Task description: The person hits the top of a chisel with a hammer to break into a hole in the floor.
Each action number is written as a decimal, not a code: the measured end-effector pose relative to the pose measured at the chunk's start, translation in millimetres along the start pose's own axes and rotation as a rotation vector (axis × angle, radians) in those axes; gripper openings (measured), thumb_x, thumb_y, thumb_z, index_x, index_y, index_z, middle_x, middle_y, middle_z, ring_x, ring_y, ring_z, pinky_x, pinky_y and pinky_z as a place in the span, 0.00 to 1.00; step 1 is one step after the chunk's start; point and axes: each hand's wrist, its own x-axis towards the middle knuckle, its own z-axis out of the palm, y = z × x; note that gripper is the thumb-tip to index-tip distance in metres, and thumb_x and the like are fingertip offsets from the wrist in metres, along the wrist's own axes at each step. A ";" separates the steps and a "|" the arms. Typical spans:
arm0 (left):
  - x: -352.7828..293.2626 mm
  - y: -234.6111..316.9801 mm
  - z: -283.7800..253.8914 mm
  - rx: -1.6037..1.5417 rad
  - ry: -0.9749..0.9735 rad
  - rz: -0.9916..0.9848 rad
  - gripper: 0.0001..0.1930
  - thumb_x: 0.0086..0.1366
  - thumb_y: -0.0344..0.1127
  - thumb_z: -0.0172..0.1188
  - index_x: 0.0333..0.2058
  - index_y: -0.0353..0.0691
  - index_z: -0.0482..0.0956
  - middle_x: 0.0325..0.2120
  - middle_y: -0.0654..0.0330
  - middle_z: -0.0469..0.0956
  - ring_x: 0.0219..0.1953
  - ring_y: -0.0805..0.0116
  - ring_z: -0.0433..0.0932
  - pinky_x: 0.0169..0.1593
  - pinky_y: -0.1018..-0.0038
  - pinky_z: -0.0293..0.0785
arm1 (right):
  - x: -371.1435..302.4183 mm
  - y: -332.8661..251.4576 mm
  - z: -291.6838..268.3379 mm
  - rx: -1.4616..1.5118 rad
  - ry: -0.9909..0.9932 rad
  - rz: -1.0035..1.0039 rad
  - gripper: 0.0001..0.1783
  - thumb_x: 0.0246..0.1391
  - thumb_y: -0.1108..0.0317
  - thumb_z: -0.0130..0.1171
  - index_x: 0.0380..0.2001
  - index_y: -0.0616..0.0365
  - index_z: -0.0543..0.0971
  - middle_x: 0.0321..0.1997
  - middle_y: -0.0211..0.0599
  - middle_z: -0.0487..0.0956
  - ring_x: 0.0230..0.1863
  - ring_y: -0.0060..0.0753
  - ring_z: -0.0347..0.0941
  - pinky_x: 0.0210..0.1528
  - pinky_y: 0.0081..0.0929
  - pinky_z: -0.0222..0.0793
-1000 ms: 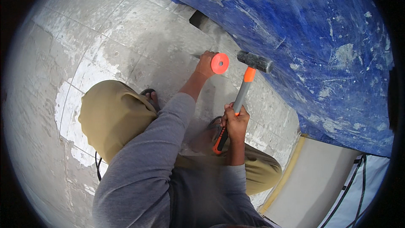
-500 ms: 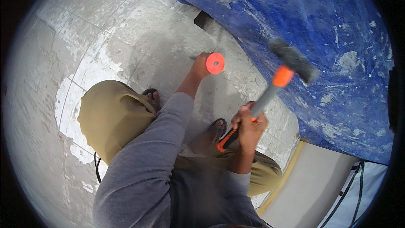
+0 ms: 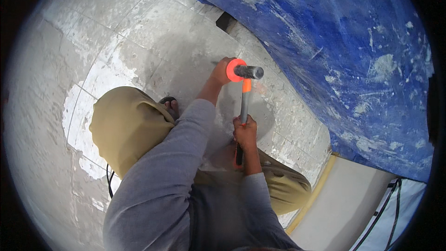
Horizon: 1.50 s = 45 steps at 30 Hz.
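The left hand (image 3: 219, 72) is closed round a tool with a red-orange disc (image 3: 231, 70) at its near end. The disc sits at the hand's 3 o'clock edge, right beside the knuckles, and a thin dark piece shows past the hand at 10 o'clock. Those fingers look curled in, though the hand itself hides most of the grip.

The right hand (image 3: 245, 133) has its fingers wrapped round the grey and black handle of a hammer (image 3: 244, 104), pressing it into the palm. The handle runs up from the hand toward 12 o'clock, with its dark butt end showing at 6 o'clock. Beyond an orange collar, the dark head lies crosswise over the middle of the disc, one end jutting toward 3 o'clock. Whether head and disc touch cannot be told from here.

Below the hands is a grey tiled floor (image 3: 100, 11) with white patches. A sandalled foot (image 3: 172, 106) stands at 8 o'clock from the left hand, beside a knee in khaki trousers (image 3: 127, 132). A white-splotched blue sheet (image 3: 344, 60) spreads at 2 o'clock of the view, and a pale panel (image 3: 346, 200) with a yellowish edge lies at 4 o'clock.
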 end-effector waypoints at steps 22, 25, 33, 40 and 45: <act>-2.0 -11.1 11.6 0.230 0.107 -0.048 0.10 0.49 0.36 0.62 0.31 0.40 0.78 0.29 0.51 0.78 0.35 0.51 0.75 0.41 0.61 0.72 | -22.7 -124.1 -85.6 0.660 0.113 -0.114 0.06 0.58 0.72 0.52 0.33 0.62 0.68 0.15 0.32 0.66 0.11 0.23 0.62 0.14 0.23 0.62; -4.8 -13.3 8.3 0.216 0.197 -0.096 0.07 0.47 0.34 0.61 0.27 0.41 0.77 0.27 0.52 0.78 0.32 0.51 0.75 0.37 0.60 0.73 | -23.3 -127.3 -82.0 0.643 0.094 -0.100 0.06 0.58 0.72 0.52 0.33 0.63 0.68 0.15 0.33 0.66 0.11 0.23 0.62 0.14 0.23 0.62; -6.5 -15.1 4.9 0.182 0.173 -0.094 0.09 0.47 0.35 0.63 0.27 0.39 0.78 0.27 0.50 0.78 0.33 0.48 0.75 0.38 0.60 0.73 | -21.7 -159.2 -113.2 0.612 0.169 -0.319 0.08 0.59 0.70 0.51 0.32 0.65 0.68 0.14 0.34 0.66 0.10 0.23 0.61 0.13 0.24 0.63; -9.4 -21.3 4.2 0.094 0.224 -0.184 0.10 0.49 0.36 0.62 0.31 0.40 0.79 0.29 0.49 0.78 0.35 0.47 0.76 0.39 0.59 0.74 | -20.6 -201.8 -147.5 0.746 0.280 -0.638 0.09 0.58 0.69 0.51 0.35 0.65 0.67 0.12 0.35 0.64 0.09 0.24 0.59 0.11 0.24 0.61; -15.5 -19.2 -1.1 0.007 0.226 -0.292 0.11 0.48 0.36 0.63 0.31 0.40 0.79 0.31 0.49 0.77 0.35 0.47 0.76 0.39 0.59 0.74 | -15.7 -218.3 -144.2 0.765 0.353 -0.733 0.08 0.60 0.66 0.48 0.30 0.57 0.67 0.12 0.30 0.59 0.09 0.23 0.55 0.11 0.27 0.61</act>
